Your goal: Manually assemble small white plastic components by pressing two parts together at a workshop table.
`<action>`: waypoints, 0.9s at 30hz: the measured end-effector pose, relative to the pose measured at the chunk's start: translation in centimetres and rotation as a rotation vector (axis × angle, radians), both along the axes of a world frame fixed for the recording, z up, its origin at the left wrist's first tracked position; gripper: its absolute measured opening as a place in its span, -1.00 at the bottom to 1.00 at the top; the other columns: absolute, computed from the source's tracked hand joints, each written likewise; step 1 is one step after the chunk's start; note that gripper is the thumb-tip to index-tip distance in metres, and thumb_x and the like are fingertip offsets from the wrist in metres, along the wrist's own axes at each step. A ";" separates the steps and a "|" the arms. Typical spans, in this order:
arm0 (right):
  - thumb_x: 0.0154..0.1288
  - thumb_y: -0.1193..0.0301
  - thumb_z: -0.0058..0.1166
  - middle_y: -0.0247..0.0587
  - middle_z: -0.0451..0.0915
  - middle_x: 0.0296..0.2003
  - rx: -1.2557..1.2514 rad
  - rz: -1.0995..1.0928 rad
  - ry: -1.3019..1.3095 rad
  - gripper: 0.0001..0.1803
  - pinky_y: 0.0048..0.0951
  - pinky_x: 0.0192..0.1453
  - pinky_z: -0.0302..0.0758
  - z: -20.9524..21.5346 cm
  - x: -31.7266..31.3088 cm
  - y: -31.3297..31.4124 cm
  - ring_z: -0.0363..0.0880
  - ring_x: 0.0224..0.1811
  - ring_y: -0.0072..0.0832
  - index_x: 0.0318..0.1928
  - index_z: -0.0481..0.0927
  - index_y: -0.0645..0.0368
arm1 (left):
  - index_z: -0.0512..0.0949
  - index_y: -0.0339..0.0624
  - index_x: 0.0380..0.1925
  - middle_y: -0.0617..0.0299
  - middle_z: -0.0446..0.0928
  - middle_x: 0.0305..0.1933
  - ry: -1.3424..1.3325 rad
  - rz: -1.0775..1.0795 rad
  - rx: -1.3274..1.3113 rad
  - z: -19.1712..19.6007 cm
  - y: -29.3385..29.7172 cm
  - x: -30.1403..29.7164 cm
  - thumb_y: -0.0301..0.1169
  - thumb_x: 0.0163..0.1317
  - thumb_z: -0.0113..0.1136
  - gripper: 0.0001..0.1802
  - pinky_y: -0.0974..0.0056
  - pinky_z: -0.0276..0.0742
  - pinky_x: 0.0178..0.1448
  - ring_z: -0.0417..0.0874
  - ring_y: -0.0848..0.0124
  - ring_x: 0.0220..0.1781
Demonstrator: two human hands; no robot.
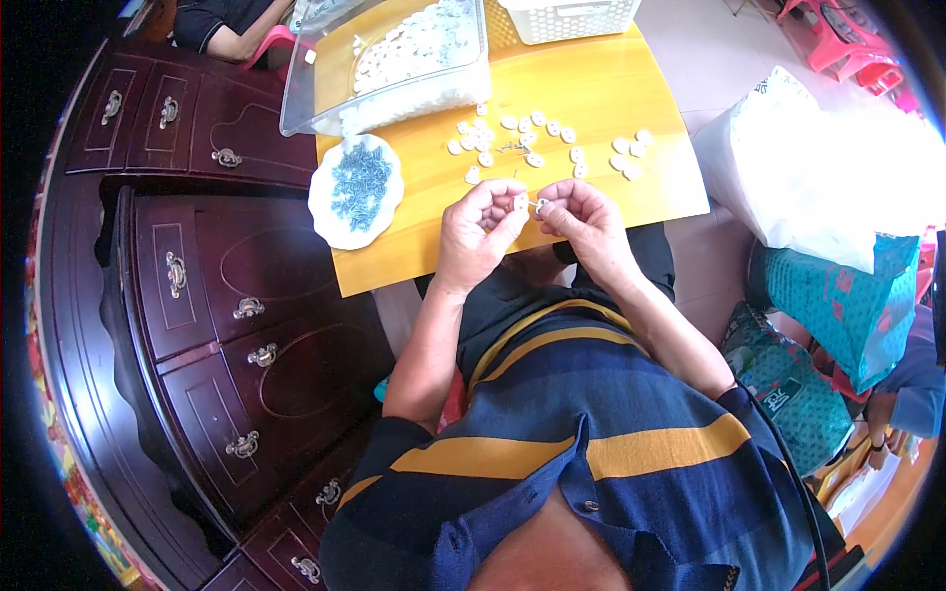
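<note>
The left hand (480, 231) pinches a small white button-like piece (520, 203) between thumb and fingertips, above the near edge of the yellow table (591, 89). The right hand (583, 222), fingers closed, holds a thin metal pin (537, 205) against that piece. More white pieces (537, 133) lie scattered on the table just beyond. A white dish (356, 190) of blue-grey screws sits to the left, and a clear plastic bin (394, 59) stands behind it.
</note>
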State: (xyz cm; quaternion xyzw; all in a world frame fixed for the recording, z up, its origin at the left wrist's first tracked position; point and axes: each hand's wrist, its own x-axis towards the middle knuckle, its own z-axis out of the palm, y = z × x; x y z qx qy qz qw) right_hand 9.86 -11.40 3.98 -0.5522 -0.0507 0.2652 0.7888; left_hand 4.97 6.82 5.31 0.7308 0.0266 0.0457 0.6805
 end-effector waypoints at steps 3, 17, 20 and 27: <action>0.49 0.48 0.18 -0.37 0.67 -0.24 -0.017 -0.001 0.011 -0.86 -0.61 -0.03 0.59 0.3 0.0 0.0 0.63 -0.23 -0.67 -0.02 0.61 0.23 | 0.57 -0.36 0.08 0.29 0.65 -0.13 -0.004 -0.013 0.015 0.0 -0.1 0.1 -0.62 0.37 0.27 -0.70 0.50 0.58 -0.02 0.65 0.63 -0.18; 0.45 0.50 0.20 -0.37 0.67 -0.28 -0.056 -0.023 -0.051 -0.83 -0.61 -0.08 0.58 -0.5 0.0 0.1 0.61 -0.26 -0.67 -0.02 0.62 0.30 | 0.61 -0.36 0.09 0.28 0.68 -0.14 -0.005 -0.007 0.064 0.1 -0.1 0.2 -0.61 0.36 0.28 -0.69 0.50 0.60 -0.07 0.65 0.64 -0.21; 0.47 0.49 0.20 -0.37 0.67 -0.26 -0.064 -0.015 -0.071 -0.84 -0.61 -0.05 0.59 -0.6 0.0 -0.1 0.62 -0.24 -0.67 -0.02 0.61 0.27 | 0.62 -0.35 0.09 0.29 0.68 -0.15 -0.003 -0.010 0.079 0.2 -0.2 0.2 -0.61 0.36 0.28 -0.69 0.50 0.60 -0.07 0.65 0.64 -0.22; 0.50 0.48 0.18 -0.38 0.67 -0.25 -0.149 -0.003 -0.133 -0.86 -0.61 -0.05 0.60 -0.6 0.0 -0.3 0.61 -0.23 -0.69 -0.03 0.61 0.25 | 0.63 -0.35 0.08 0.30 0.68 -0.15 -0.009 -0.018 0.078 0.0 -0.4 0.3 -0.62 0.36 0.27 -0.70 0.51 0.60 -0.07 0.65 0.64 -0.21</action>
